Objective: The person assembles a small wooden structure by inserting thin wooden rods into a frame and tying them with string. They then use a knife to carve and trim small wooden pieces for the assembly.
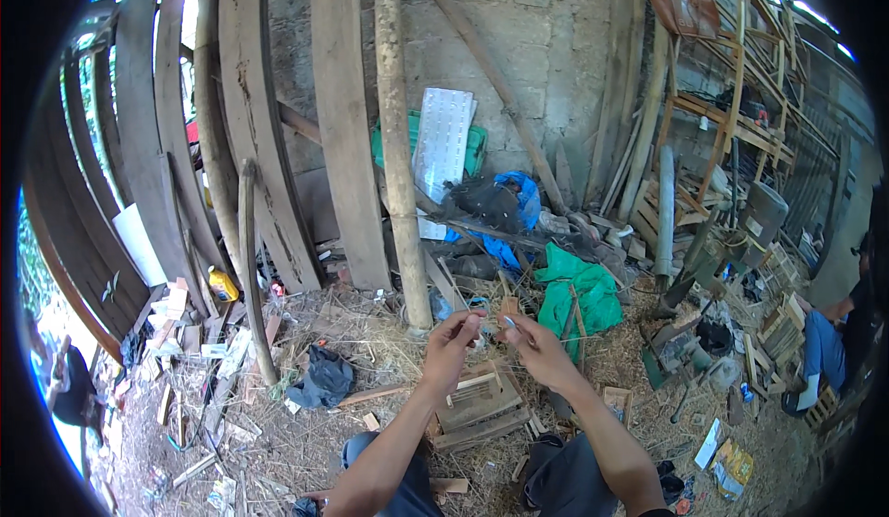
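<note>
My two hands are raised close together in front of me, a small gap between their fingertips. The fingers of my left hand are pinched together, with a tiny pale bit showing at the tips, too small to name. My right hand is also closed in a pinch, and a small bluish-white thing shows at its fingertips; its kind cannot be made out. Below both hands, between my knees, a small slatted wooden crate sits on the straw-strewn ground.
A wooden post stands ahead, with a green plastic sheet beyond my right hand. A black plastic bag lies at left, near a yellow bottle. Wood scraps litter the ground. At the far right a person sits.
</note>
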A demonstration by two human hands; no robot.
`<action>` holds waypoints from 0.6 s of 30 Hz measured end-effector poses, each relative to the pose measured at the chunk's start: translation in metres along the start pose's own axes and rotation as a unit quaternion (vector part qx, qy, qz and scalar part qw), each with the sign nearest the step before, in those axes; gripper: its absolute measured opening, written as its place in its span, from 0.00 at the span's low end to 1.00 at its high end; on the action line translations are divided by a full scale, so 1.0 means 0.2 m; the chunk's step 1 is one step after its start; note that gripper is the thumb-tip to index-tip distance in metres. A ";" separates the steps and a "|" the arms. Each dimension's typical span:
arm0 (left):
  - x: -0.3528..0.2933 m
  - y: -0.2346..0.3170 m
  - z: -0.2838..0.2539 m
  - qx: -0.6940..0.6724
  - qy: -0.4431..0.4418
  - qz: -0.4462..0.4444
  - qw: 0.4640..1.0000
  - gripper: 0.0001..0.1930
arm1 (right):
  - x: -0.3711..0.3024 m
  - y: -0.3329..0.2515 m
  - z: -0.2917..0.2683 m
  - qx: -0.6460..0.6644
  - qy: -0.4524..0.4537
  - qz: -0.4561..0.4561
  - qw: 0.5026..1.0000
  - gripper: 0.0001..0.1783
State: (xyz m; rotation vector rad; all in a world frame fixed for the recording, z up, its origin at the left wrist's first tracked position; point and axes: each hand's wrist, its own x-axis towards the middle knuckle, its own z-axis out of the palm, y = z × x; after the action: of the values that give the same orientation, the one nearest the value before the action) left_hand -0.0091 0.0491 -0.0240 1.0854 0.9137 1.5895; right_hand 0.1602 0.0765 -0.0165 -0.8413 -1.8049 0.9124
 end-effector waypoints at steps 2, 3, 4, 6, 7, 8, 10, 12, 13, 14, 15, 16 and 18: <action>0.00 0.00 0.04 -0.030 -0.003 -0.012 0.999 0.11 | -0.01 0.03 0.00 -0.070 0.009 -0.072 0.995 0.14; 0.00 0.00 0.04 -0.031 0.003 -0.013 0.999 0.11 | -0.02 -0.05 -0.02 -0.074 -0.034 0.000 0.997 0.13; 0.00 0.00 0.04 -0.039 0.007 -0.013 0.999 0.11 | -0.02 -0.09 -0.03 -0.080 -0.077 0.073 0.991 0.12; 0.00 -0.01 0.02 -0.048 0.012 -0.015 0.999 0.11 | -0.01 -0.03 -0.05 -0.038 -0.039 0.057 0.997 0.11; 0.00 -0.01 0.00 -0.085 0.028 -0.037 0.995 0.10 | -0.01 0.00 -0.06 0.003 0.004 0.039 0.999 0.10; 0.01 0.00 -0.03 -0.119 0.047 -0.057 0.990 0.09 | 0.00 -0.03 -0.07 0.006 0.001 0.040 0.999 0.10; 0.00 0.03 -0.05 -0.127 0.067 -0.071 0.987 0.08 | 0.01 -0.11 -0.11 0.154 0.040 0.139 0.977 0.12; -0.01 0.05 -0.04 -0.091 0.062 -0.054 0.993 0.07 | 0.02 -0.13 -0.12 0.151 0.049 0.156 0.975 0.11; -0.01 0.04 -0.04 -0.090 0.060 -0.055 0.993 0.07 | 0.02 -0.15 -0.10 0.104 0.028 0.136 0.985 0.11; -0.02 0.03 -0.03 -0.105 0.052 -0.047 0.992 0.08 | 0.02 -0.14 -0.08 0.080 0.017 0.126 0.989 0.11; -0.02 0.03 0.01 -0.124 0.042 -0.040 0.991 0.08 | 0.02 -0.13 -0.08 0.053 0.009 0.116 0.992 0.11; -0.02 0.04 0.02 -0.127 0.039 -0.041 0.990 0.08 | 0.03 -0.07 -0.08 0.033 0.023 0.076 0.996 0.10; -0.02 0.07 0.01 -0.109 0.015 -0.050 0.993 0.09 | 0.03 -0.04 -0.11 0.013 0.033 0.036 0.999 0.10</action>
State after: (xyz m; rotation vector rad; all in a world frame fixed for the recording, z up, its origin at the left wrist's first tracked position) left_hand -0.0112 0.0421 -0.0120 0.8523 0.7804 1.5855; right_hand 0.1765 0.0832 -0.0008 -0.9156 -1.7119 0.9409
